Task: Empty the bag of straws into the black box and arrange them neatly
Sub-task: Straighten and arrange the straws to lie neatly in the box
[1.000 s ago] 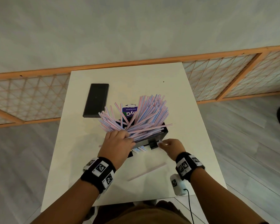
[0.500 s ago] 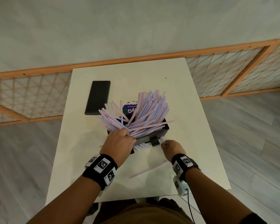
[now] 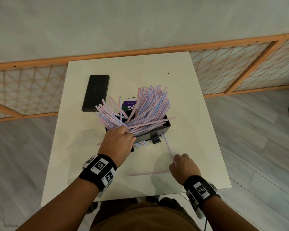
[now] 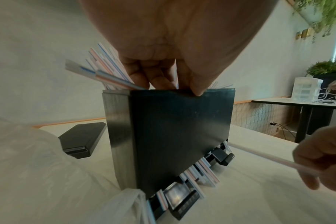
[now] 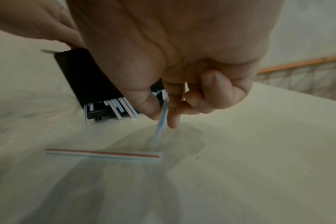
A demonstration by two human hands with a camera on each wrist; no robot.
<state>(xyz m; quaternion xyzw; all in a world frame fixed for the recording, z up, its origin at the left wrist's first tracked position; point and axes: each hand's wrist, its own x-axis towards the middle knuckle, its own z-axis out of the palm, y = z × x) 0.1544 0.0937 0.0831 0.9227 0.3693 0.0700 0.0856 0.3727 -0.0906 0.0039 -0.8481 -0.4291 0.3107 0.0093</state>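
Note:
The black box (image 3: 158,133) stands mid-table, stuffed with pink and blue striped straws (image 3: 145,109) that fan out of its top in all directions. Several straw ends (image 4: 203,172) poke out under its front. My left hand (image 3: 128,134) grips the box's near rim, thumb outside and fingers inside among the straws, as the left wrist view shows. My right hand (image 3: 174,160) is near the front edge, pinching a single straw (image 3: 167,145) between thumb and forefinger (image 5: 173,121). The straw's far end reaches the box's latch. A clear plastic bag (image 4: 29,166) lies crumpled to the left of the box.
One loose straw (image 3: 148,173) lies flat on the white table (image 3: 198,147) beside my right hand. A flat black lid (image 3: 96,93) rests at the back left. A purple label (image 3: 130,105) shows behind the straws. The table's edges are close on every side.
My right hand has drawn back from the box's front towards me, bringing one straw out with it. The left hand has stayed on the box's rim.

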